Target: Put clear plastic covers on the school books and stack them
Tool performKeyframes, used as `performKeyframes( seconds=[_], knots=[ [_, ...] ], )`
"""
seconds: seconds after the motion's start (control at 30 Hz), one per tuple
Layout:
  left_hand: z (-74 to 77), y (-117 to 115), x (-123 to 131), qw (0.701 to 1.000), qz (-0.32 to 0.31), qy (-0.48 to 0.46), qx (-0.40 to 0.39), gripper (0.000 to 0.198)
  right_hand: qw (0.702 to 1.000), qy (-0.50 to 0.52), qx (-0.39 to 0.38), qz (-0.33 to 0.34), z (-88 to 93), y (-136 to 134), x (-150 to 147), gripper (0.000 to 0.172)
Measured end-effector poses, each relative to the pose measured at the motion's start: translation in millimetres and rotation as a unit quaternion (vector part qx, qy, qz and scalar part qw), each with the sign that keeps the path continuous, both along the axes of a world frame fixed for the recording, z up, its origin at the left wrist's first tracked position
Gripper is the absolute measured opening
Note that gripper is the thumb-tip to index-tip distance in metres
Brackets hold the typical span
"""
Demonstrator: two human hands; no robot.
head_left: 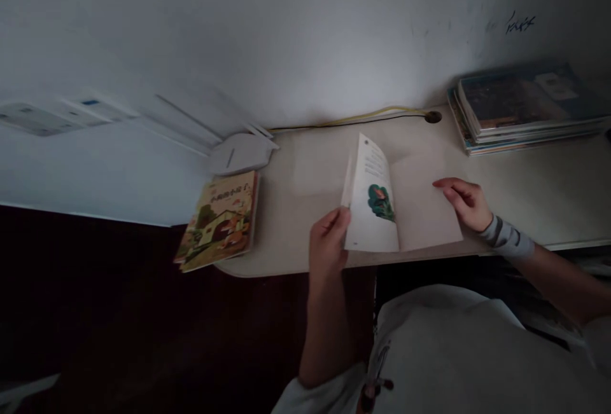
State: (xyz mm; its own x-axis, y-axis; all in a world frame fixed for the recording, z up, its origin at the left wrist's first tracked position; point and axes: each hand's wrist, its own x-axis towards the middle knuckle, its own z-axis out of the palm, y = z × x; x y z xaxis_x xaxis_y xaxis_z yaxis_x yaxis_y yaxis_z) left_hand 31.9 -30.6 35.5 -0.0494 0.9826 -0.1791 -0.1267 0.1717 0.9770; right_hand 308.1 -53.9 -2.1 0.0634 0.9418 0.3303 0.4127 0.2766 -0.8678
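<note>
An open book (371,226) stands partly raised over the front part of the white desk (286,223). Its left page has a few lines of text and a green picture with an orange patch; the right page looks blank. My left hand (329,239) grips the outer left edge of the book, thumb in front, with other leaves bunched behind the page. At the right page, my right hand (466,203) has thumb and index finger close together over the outer edge. The lower fingers are curled, and a grey band circles that wrist.
Left on the desk, picture books (222,220) overhang the edge, beside a white router (241,153) with antennas. A yellow cable (382,110) runs along the wall to a cable hole (433,117). Stacked books (525,102) stand back right. Wall sockets (42,118) are far left.
</note>
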Motion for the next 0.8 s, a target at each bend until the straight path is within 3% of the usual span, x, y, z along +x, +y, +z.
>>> performKeyframes(
  seconds=[0.13,0.23,0.3,0.4,0.47,0.53,0.67,0.73,0.8],
  knots=[
    [-15.7,0.3,-34.8,0.995,0.046,0.090,0.001,0.035,0.993,0.115,-0.040,-0.007,-0.7,8.9,2.1,0.025],
    [-25.9,-9.6,-39.0,0.965,0.050,0.242,0.088,0.049,0.985,0.151,-0.079,0.023,-5.8,14.8,-0.3,0.022],
    [-27.9,-18.4,-26.2,0.909,-0.035,0.361,0.203,0.059,0.982,0.162,-0.093,0.031,-8.2,17.3,-2.1,0.020],
    [-25.1,-26.2,8.6,0.760,-0.244,0.476,0.371,0.067,0.980,0.172,-0.095,0.029,-8.7,18.0,-3.4,0.018],
    [-21.7,-25.1,32.7,0.661,-0.317,0.521,0.437,0.057,0.977,0.184,-0.103,0.022,-7.9,16.4,-3.1,0.021],
    [-18.9,-20.5,51.3,0.598,-0.348,0.551,0.467,0.054,0.976,0.186,-0.113,0.005,-7.2,14.2,-2.0,0.029],
    [-19.5,-13.7,68.6,0.539,-0.386,0.556,0.501,0.051,0.970,0.200,-0.138,0.010,-6.4,13.1,-0.8,0.039],
    [-22.4,-13.9,70.0,0.526,-0.379,0.557,0.519,0.049,0.968,0.198,-0.148,0.036,-4.9,14.8,-1.2,0.040],
    [-24.9,-15.3,68.4,0.528,-0.351,0.553,0.540,0.046,0.982,0.134,-0.125,0.035,-2.7,15.7,-1.3,0.044]
  ],
)
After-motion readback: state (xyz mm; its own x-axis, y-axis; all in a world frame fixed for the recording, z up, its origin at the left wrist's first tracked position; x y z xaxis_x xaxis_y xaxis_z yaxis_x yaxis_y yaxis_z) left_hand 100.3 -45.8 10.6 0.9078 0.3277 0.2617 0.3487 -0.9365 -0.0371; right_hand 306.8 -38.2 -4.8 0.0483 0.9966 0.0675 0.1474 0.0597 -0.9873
